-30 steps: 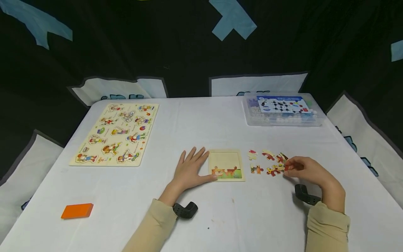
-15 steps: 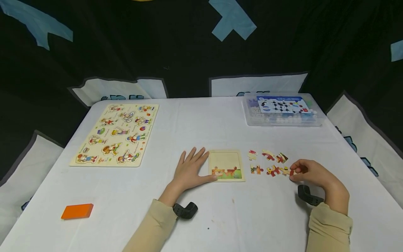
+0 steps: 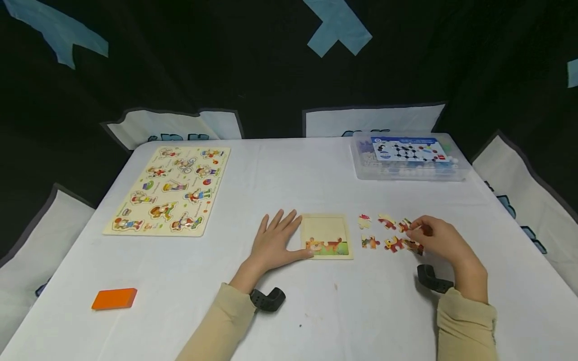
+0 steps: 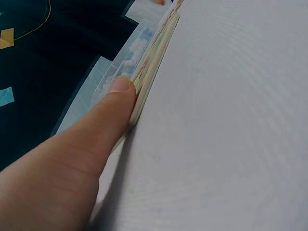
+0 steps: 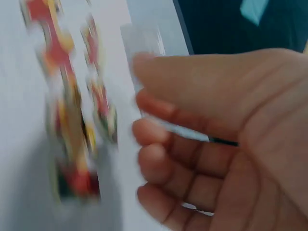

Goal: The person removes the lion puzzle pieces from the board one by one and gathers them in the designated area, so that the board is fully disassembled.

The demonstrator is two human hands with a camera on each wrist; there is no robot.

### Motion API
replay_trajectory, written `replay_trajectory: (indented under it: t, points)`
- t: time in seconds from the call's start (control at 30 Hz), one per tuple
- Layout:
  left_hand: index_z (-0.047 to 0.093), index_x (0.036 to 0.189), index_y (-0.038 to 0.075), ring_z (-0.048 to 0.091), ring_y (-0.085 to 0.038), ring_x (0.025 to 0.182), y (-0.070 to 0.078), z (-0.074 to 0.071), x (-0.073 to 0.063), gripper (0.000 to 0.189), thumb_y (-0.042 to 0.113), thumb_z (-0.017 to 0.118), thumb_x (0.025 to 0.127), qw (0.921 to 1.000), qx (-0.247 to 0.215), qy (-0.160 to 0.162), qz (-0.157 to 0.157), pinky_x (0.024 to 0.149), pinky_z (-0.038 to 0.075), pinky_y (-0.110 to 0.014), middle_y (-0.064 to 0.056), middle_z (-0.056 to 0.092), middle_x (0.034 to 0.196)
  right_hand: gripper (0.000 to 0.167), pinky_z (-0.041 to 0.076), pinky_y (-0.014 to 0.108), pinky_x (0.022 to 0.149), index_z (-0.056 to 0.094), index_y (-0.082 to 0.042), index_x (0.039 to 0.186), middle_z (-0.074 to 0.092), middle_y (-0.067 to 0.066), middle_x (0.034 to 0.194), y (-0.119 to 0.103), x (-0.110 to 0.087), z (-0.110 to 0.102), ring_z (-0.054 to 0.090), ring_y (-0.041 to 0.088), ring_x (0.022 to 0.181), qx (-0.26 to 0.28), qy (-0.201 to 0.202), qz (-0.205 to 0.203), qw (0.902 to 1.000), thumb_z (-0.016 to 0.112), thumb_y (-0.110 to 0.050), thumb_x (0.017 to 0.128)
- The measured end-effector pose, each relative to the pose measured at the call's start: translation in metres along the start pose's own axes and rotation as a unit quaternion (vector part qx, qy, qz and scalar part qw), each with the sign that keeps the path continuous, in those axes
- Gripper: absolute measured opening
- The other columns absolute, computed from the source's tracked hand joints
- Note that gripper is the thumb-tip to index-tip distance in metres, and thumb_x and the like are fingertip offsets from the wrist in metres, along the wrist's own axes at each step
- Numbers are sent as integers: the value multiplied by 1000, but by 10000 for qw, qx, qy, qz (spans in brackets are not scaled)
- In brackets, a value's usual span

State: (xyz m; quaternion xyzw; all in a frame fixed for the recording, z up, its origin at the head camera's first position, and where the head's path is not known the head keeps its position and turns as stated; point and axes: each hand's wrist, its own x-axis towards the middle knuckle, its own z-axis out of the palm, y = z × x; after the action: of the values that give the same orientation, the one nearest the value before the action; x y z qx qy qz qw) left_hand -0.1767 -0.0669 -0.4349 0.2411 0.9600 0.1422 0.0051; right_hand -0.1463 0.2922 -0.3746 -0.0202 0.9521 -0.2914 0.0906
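My left hand (image 3: 273, 245) rests with fingers spread beside a small wooden puzzle tray (image 3: 322, 224). Its thumb (image 4: 118, 98) touches the tray's near-left edge. Pieces with an orange animal and green grass (image 3: 329, 246) fill the lower part of the tray. To its right, loose jigsaw pieces (image 3: 393, 244) lie in two rough rows. My right hand (image 3: 444, 242) is over the right end of these rows, fingertips by an upper piece (image 3: 404, 225). In the right wrist view its fingers are loosely curled, with nothing visible between them; the view is blurred.
A large wooden picture board (image 3: 168, 193) lies at the back left. An orange block (image 3: 114, 299) sits at the front left. The clear plastic case (image 3: 408, 171) with a printed label stands at the back right. Dark cloth (image 3: 271, 65) hangs behind the white table (image 3: 343, 316).
My right hand drew right with a piece in its fingertips, then left it at the lower row's right end and moved up and left. The left hand stays by the tray.
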Motion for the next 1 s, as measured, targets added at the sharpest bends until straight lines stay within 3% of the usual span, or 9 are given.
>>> replay_trajectory:
  t: [0.1, 0.27, 0.5, 0.77, 1.0]
  points:
    - [29, 143, 19, 8, -25, 136, 0, 0, 1, 93, 74, 49, 71, 10000, -22, 12, 17, 107, -2, -47, 2, 20, 148, 28, 39, 30, 51, 57, 2, 101, 52, 4, 70, -20, 7, 10, 47, 17, 58, -79, 169, -288, 9994, 58, -23, 89]
    - [29, 143, 19, 9, -25, 136, 2, 1, 1, 93, 75, 48, 71, 10000, -42, -30, 13, 106, -1, -47, 2, 21, 148, 20, 40, 29, 52, 60, 1, 98, 54, 1, 68, -54, 18, 35, 47, 13, 57, -288, 86, -1070, 9938, 60, -16, 87]
    - [28, 144, 19, 7, -24, 136, 0, -2, 1, 94, 75, 47, 71, 10000, 16, -62, -59, 106, -2, -47, 3, 19, 148, 41, 43, 32, 67, 54, 2, 119, 54, 6, 92, -92, 26, 74, 49, 16, 76, 98, -459, -1993, 9788, 63, -22, 86]
    - [29, 143, 19, 8, -25, 136, 0, -3, 1, 94, 76, 46, 71, 10000, 21, -23, -49, 106, -2, -47, 1, 19, 148, 46, 40, 29, 66, 53, -4, 126, 48, 4, 97, -104, 23, 96, 44, 13, 78, -52, -765, -2527, 9645, 64, -23, 85]
    - [30, 143, 18, 9, -25, 136, 1, -3, 0, 93, 75, 47, 71, 10000, 5, -7, 4, 106, -1, -48, 1, 20, 148, 39, 37, 29, 66, 59, -10, 121, 47, 3, 98, -104, 21, 100, 41, 14, 78, -149, -708, -2590, 9632, 64, -23, 85]
